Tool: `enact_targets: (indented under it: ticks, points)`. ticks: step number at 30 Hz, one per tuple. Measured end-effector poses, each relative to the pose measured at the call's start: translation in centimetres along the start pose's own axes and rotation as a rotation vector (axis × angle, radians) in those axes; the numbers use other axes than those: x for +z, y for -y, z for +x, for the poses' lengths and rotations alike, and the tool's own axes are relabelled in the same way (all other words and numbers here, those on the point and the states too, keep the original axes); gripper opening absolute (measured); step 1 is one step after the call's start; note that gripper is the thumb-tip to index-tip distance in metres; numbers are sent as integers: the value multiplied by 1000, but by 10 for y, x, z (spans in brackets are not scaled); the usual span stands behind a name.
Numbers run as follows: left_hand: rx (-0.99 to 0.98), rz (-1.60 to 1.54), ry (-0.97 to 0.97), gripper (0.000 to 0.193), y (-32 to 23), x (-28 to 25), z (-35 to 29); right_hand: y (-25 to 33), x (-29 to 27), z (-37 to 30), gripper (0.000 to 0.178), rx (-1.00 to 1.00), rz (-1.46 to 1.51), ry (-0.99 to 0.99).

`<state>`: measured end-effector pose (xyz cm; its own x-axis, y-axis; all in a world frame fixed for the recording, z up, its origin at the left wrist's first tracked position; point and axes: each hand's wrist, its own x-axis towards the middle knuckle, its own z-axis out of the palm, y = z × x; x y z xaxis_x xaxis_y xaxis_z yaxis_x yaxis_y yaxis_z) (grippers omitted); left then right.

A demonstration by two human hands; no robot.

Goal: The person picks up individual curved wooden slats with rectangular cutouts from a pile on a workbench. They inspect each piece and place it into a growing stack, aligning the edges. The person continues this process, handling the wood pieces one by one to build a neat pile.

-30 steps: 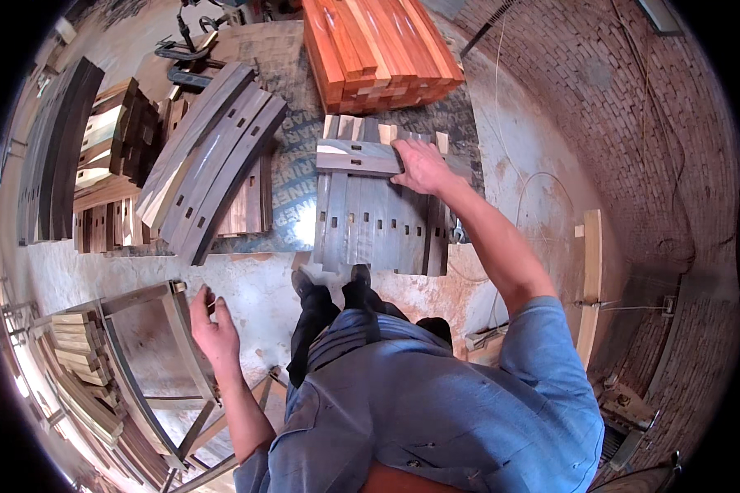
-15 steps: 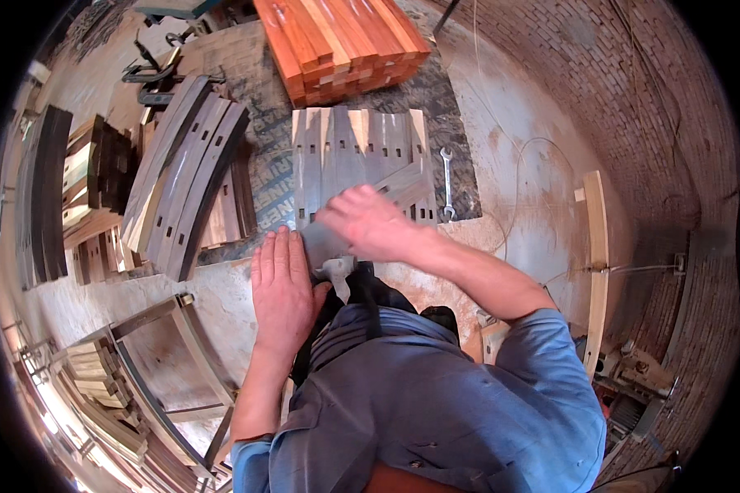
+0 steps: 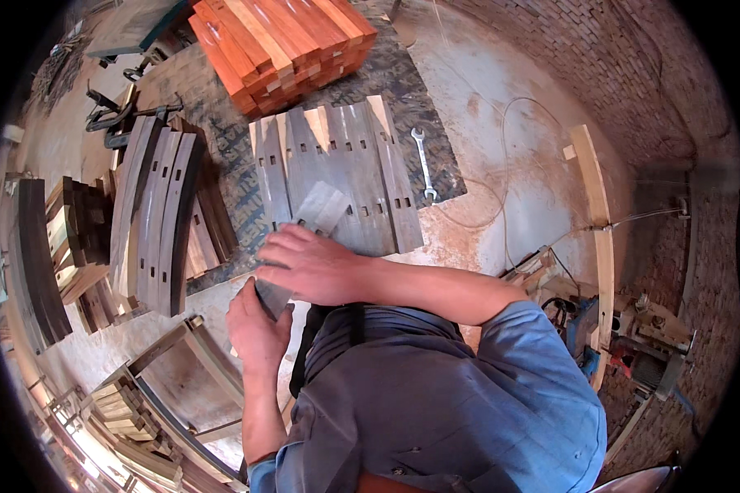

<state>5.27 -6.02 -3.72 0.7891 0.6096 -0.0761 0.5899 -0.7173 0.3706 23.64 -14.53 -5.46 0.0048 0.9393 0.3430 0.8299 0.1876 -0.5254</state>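
Observation:
A grey-brown wooden slat slants from over a set of flat boards down toward my body. My left hand grips its near end, fingers along one side and thumb on the other. Across the middle of the slat lies my right hand, palm down, with its fingers slightly spread and reaching over the far edge; its underside is hidden. Beyond the hands, slotted grey-brown boards lie side by side on a dark printed sheet. An open-ended wrench rests to their right.
A stack of orange-red wood strips stands at the far side. Curved slotted boards and black clamps are at the left. Lower left is a wooden frame. An upright light plank and a machine stand at the right.
The slat has swung to a steeper slant, its far end moving left. My right hand has moved down and left along it, close to my left hand. The whole view has tilted.

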Motion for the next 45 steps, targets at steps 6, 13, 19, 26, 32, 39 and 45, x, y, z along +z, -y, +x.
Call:
enact_targets:
  ticks: [6,13,19,26,32,39,45]
  points:
    - [-89,74,-190,75,23,-37,14,-20,-53,-33,51,349,51,-237]
    - [-102,158,-373,71,66,-70,50,-51,-72,-103,37,766,-8,-418]
    - [-140,257,-436,70,93,-83,86,-67,-63,-133,38,889,-6,-449]
    - [-192,357,-409,71,140,-74,89,-84,-59,-156,39,1018,65,-507]
    - [-220,380,-398,70,132,-77,99,-86,-45,-172,38,1143,212,-555]
    - [-265,414,-366,72,135,-81,104,-86,-43,-153,42,1214,215,-521]
    - [-198,379,-413,71,142,-83,103,-101,-33,-164,42,1165,192,-555]
